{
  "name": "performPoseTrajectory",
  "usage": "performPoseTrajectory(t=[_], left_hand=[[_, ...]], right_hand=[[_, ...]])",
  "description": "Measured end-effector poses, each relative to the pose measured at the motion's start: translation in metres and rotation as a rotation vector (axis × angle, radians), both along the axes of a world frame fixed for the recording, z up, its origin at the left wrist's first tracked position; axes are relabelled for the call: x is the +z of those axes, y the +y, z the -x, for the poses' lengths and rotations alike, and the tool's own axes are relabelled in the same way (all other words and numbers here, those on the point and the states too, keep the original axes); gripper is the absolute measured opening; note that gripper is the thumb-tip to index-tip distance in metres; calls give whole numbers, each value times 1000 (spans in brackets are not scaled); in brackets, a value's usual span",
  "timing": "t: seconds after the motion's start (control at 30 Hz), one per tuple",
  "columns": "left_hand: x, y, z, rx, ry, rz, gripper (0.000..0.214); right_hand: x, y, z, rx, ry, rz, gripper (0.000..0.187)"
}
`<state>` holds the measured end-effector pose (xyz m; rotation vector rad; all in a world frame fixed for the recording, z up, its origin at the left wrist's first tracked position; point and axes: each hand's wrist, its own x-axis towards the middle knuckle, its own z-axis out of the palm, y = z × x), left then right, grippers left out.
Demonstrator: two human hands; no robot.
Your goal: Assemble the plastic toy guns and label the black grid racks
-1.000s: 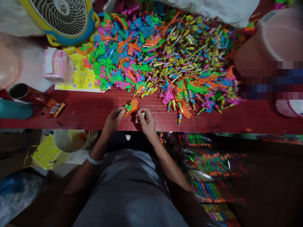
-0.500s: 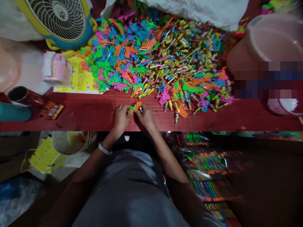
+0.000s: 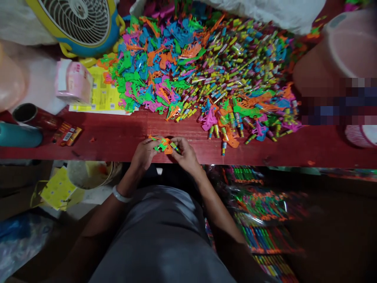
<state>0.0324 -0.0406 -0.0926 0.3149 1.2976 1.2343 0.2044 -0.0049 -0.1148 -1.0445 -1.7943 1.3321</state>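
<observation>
My left hand (image 3: pixel 143 155) is closed on a small orange and green plastic toy gun (image 3: pixel 167 147), held low over the table's front edge. Between the thumb and fingers of my right hand (image 3: pixel 187 156) is a small tube with a yellow label (image 3: pixel 174 147), close against the toy gun's orange grip. Whether the two pieces touch, I cannot tell. Beyond my hands lies a heap of plastic toy guns (image 3: pixel 153 59) in orange, green, blue and pink. A heap of small labelled tubes (image 3: pixel 235 67) adjoins it on the right.
A yellow and blue fan (image 3: pixel 84 19) stands at the back left, with a pink tissue pack (image 3: pixel 73 84) and yellow printed sheets (image 3: pixel 104 94) nearby. A pink bucket (image 3: pixel 312 67) is at the right. Packed toys (image 3: pixel 262 210) lie below the red table (image 3: pixel 112 135).
Both hands have moved slightly down and towards me. The toy gun has turned, so its orange grip now points down, and the yellow-labelled tube shows more clearly beside it.
</observation>
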Motion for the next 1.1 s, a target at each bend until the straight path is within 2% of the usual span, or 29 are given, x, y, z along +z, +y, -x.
performPoseTrajectory(t=[0.13,0.37,0.63,0.9,1.1], left_hand=[[0,-1,-2,8,114,-4,39],[3,-5,-7,12,275,-66,41],[4,-7,-8,20,362,-72,34],[5,-3,-11,82,336,-57,35],[-3,-5,-21,160,375,-202,24]], right_hand=[[6,3,-8,36,-6,115,22],[7,5,-3,16,-85,-63,26],[3,2,-1,-9,-69,-79,26],[4,3,2,-16,-86,-90,20],[1,-11,7,-33,-81,-162,17]])
